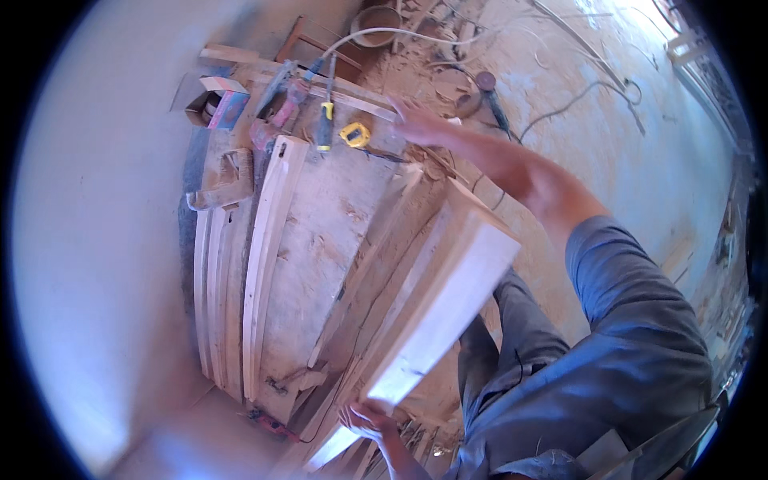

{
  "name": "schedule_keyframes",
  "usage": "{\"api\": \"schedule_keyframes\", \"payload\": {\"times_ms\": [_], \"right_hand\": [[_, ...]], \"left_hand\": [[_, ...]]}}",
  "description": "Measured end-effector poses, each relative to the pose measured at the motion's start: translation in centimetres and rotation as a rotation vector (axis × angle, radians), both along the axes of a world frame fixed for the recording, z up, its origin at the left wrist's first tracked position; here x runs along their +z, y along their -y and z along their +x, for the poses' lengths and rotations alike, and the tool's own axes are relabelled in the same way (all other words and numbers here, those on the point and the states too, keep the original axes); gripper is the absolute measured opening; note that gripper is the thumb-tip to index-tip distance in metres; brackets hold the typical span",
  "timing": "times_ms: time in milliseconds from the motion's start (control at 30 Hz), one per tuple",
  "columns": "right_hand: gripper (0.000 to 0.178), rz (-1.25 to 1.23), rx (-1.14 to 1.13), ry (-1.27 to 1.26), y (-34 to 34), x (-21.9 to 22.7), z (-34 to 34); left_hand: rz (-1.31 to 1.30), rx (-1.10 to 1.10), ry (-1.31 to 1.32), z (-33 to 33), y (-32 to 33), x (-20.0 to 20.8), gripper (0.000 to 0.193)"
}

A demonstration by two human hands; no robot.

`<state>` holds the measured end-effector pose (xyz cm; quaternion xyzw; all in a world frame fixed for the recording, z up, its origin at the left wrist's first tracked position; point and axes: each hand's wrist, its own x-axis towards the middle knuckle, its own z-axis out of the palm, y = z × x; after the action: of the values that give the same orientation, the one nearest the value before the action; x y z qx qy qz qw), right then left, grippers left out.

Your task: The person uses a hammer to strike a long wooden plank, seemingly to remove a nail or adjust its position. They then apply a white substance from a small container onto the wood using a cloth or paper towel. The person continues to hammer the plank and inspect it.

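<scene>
My left hand, low in the picture, is wrapped around the lower part of a long, thick wooden beam. The beam slants up to the right, and its pale face catches the light. My right hand reaches across the far end of the workbench with its fingers stretched out and nothing visible in them. Close to its fingertips are a thin wooden strip and a yellow tape measure. A yellow-and-black handled screwdriver or chisel lies left of the tape measure.
Several shaped wooden rails lie along the bench's left side. Behind them sit a pinkish power tool, an open small box and a wood block. Shavings, cables, a corded tool and a basin are on the floor.
</scene>
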<state>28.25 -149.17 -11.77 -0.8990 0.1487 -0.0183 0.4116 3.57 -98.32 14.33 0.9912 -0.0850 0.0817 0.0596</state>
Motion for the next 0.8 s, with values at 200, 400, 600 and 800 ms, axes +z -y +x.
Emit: {"api": "schedule_keyframes", "payload": {"times_ms": [200, 400, 600, 800], "right_hand": [[0.085, -0.349, 0.229, 0.03, -1.0, 1.5, -4.6], [0.078, -0.262, 0.449, -0.173, -0.5, 3.7, -8.6], [0.059, 0.616, 0.06, -0.417, 3.3, 8.6, -19.1], [0.045, 1.162, -0.624, -0.266, -2.9, 9.7, -37.6]], "left_hand": [[-0.04, 0.119, -0.041, -3.6, -0.5, -0.2, 0.049], [-0.031, 0.078, -0.065, -6.4, -1.1, 0.0, 0.049], [-0.09, 0.006, -0.139, -7.8, 0.0, 0.0, 0.051], [-0.138, -0.093, -0.14, -11.3, -0.7, 0.5, 0.06]]}}
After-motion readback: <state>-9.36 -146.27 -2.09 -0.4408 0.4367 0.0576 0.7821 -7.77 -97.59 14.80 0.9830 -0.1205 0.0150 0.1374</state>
